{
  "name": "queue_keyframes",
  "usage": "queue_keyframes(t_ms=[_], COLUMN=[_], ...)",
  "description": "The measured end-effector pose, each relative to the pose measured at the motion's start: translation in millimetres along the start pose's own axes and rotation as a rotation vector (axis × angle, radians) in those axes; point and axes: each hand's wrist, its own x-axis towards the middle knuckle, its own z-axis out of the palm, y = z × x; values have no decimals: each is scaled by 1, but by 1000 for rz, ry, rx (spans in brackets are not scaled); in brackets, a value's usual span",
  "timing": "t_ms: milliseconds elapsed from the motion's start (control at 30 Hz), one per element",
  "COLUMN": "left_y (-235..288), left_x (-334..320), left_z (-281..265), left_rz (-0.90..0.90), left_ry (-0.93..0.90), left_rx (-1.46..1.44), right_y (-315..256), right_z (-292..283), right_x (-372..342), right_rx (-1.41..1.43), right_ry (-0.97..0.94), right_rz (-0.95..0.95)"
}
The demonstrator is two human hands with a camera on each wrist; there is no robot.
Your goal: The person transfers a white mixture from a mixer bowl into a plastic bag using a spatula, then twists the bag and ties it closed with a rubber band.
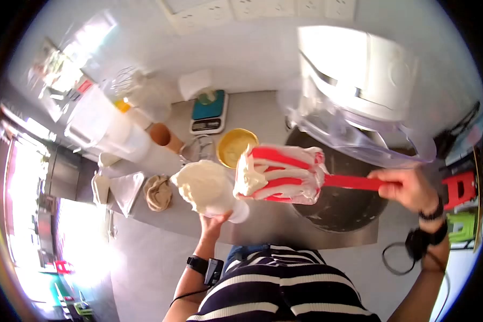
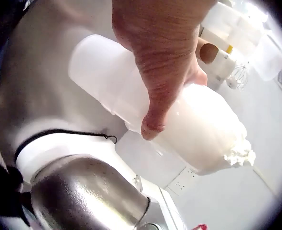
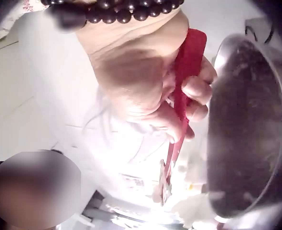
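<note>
My left hand (image 1: 214, 224) grips a tall translucent plastic cup (image 2: 95, 62), tilted, with thumb and fingers around its side. White cream (image 1: 201, 185) fills a thin clear lining over the cup and bulges from its mouth. In the right wrist view my right hand (image 3: 131, 76) has its fingers wrapped around the handle of a red spatula (image 3: 191, 52). Thick streaks of cream coat the broad spatula blade (image 1: 279, 174), which is up in front of the head camera, just right of the cup. Below it lies the grey metal mixing bowl (image 1: 349, 212), with cream smears inside.
A white stand mixer (image 1: 354, 75) with a clear splash guard (image 1: 354, 139) stands over the bowl. Further left on the counter are a yellow bowl (image 1: 236, 147), a kitchen scale (image 1: 206, 118), a beige cloth bundle (image 1: 158, 193), a brown cup (image 1: 166, 137) and clear plastic tubs (image 1: 99, 123).
</note>
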Motion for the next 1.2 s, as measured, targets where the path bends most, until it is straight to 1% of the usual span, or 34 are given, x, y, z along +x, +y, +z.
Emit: queue_keyframes(t_ms=[33, 100, 133, 167, 200, 233, 267, 333, 400, 467, 533, 667, 800, 900, 933, 967, 1033, 1100, 1133, 1167, 1200], left_y=[13, 36, 47, 57, 70, 80, 88, 103, 107, 119, 125, 140, 140, 134, 128, 121, 117, 101, 90, 79, 58], left_x=[-2, -3, -3, -4, -3, -3, -4, -3, -1, -3, -4, -3, 2, 11, 17, 22, 26, 27, 26, 22, 21], left_z=[6, 17, 21, 28, 33, 36, 41, 46, 48, 48, 47, 33, 20, 12, 8, 8, 2, 4, 5, 5, 1], left_rz=[15, 50, 76, 107, 81, 93, 100, 107, 106, 90, 94, 66, 64, 74, 94, 125, 74, 95, 118, 75, 69], left_ry=[-35, -103, -134, -172, -226, -260, -293, -376, -400, -443, -441, -449, -432, -401, -390, -360, -376, -354, -327, -317, -273], left_rx=[-33, -88, -109, -132, -135, -161, -187, -225, -267, -303, -360, -431, -434, -445, -416, -417, -345, -274, -280, -294, -268], right_y=[-19, -64, -79, -87, -97, -105, -106, -125, -137, -140, -144, -146, -161, -173, -169, -165, -164, -154, -148, -139, -119], right_z=[8, 26, 43, 55, 68, 81, 93, 112, 131, 148, 161, 184, 186, 174, 169, 163, 146, 117, 107, 96, 84], right_x=[-2, -6, -8, -14, -12, -11, -9, -1, 11, 21, 27, 33, 25, 2, -9, -22, -58, -91, -108, -126, -147], right_rx=[0, -52, -102, -229, -304, -378, -366, -445, -526, -549, -564, -612, -606, -571, -485, -356, 36, 263, 326, 394, 302], right_ry=[47, 209, 368, 438, 482, 526, 557, 567, 575, 613, 642, 613, 579, 522, 537, 500, 425, 373, 397, 418, 455], right_rz=[-46, 74, 37, -19, -22, -23, -41, 43, 96, 76, 63, -29, -13, 10, 12, 49, 233, 430, 528, 623, 535])
